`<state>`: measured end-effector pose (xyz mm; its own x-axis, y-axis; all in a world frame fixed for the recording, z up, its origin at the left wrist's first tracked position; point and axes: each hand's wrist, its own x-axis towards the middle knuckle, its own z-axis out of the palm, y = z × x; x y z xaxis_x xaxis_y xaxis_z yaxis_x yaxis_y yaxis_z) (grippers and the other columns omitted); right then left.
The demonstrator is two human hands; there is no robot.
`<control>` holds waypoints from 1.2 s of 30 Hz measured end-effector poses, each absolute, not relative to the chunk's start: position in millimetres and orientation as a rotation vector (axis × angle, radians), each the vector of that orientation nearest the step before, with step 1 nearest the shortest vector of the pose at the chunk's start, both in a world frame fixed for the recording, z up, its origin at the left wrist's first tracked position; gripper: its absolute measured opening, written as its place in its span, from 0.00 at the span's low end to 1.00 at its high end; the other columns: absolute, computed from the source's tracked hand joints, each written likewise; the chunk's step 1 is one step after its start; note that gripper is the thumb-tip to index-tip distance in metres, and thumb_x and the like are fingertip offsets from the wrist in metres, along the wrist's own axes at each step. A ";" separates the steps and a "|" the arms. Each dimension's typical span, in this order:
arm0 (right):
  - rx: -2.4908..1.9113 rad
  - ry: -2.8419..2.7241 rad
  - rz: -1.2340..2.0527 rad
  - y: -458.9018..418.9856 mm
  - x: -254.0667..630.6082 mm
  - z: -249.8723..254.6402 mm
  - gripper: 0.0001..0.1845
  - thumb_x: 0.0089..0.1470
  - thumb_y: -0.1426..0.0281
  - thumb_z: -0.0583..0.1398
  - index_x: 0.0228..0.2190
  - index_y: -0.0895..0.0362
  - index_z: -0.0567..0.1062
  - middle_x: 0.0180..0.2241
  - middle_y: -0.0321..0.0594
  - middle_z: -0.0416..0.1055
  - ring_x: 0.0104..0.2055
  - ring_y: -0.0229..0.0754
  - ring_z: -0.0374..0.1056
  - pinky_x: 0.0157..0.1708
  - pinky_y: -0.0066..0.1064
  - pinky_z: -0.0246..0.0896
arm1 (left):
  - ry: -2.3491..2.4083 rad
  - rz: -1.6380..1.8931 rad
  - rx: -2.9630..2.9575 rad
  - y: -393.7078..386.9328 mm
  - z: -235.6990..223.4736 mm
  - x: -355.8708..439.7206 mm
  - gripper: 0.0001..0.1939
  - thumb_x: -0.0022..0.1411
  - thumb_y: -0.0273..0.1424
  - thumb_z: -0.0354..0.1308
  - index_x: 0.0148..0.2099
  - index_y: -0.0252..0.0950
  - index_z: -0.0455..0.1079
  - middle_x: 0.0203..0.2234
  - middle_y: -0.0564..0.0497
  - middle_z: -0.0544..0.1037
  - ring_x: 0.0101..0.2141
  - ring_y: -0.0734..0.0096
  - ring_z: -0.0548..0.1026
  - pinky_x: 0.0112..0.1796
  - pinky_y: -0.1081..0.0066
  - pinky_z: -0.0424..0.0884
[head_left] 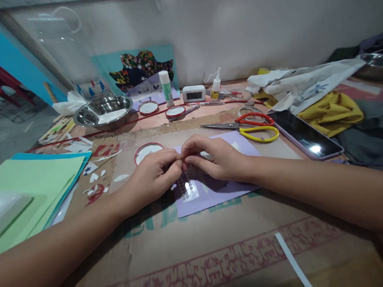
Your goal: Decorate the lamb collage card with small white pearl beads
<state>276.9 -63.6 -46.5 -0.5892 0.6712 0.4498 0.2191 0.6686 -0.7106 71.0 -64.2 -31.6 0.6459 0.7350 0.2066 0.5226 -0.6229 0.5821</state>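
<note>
In the head view, the left hand (156, 173) and the right hand (215, 157) meet at the middle of the frame, thumbs and forefingers pressed together tip to tip; I cannot tell whether something tiny sits between them. Just below the fingertips, at centre, lies a small clear plastic sheet with rows of round, shiny beads (190, 190), on a flat pale-purple card (217, 195). The sheet looks light, thin, bendable and slick, so it would be best held by a bare edge; the beads look hard and easy to drop, suiting a fingertip pinch at their sides. The card seems light and fairly stiff, best taken by its lower edge. Red-and-yellow-handled metal scissors (259, 133) lie right of centre, beyond the right hand.
</note>
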 end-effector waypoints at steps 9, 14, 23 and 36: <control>-0.679 -2.130 0.838 -62.6 276.4 -46.9 0.05 0.63 0.76 0.53 0.40 0.55 0.66 0.33 0.35 0.76 0.35 0.35 0.73 0.37 0.28 0.66 | 0.977 0.622 2.394 -62.0 -34.1 70.4 0.13 0.64 0.28 0.46 0.30 0.36 0.69 0.23 0.55 0.70 0.27 0.72 0.69 0.31 0.72 0.62; -0.686 -2.144 0.809 -62.3 276.7 -46.5 0.05 0.62 0.76 0.54 0.40 0.56 0.66 0.33 0.35 0.76 0.35 0.35 0.72 0.37 0.27 0.65 | 0.976 0.634 2.395 -63.8 -33.9 70.4 0.12 0.64 0.28 0.46 0.30 0.36 0.68 0.23 0.55 0.70 0.27 0.73 0.68 0.30 0.72 0.61; -0.751 -2.148 0.769 -62.8 273.5 -48.4 0.05 0.61 0.69 0.58 0.39 0.56 0.68 0.34 0.37 0.73 0.35 0.38 0.70 0.37 0.29 0.65 | 1.000 0.600 2.436 -63.1 -35.4 73.3 0.13 0.64 0.29 0.45 0.31 0.35 0.69 0.24 0.53 0.72 0.28 0.70 0.69 0.31 0.70 0.62; -0.769 -2.093 0.809 -60.4 277.0 -46.3 0.03 0.59 0.71 0.58 0.36 0.57 0.68 0.33 0.37 0.70 0.34 0.38 0.67 0.37 0.29 0.63 | 0.858 0.692 2.563 -63.7 -42.5 68.7 0.13 0.71 0.32 0.47 0.37 0.36 0.70 0.29 0.51 0.73 0.33 0.67 0.69 0.36 0.69 0.64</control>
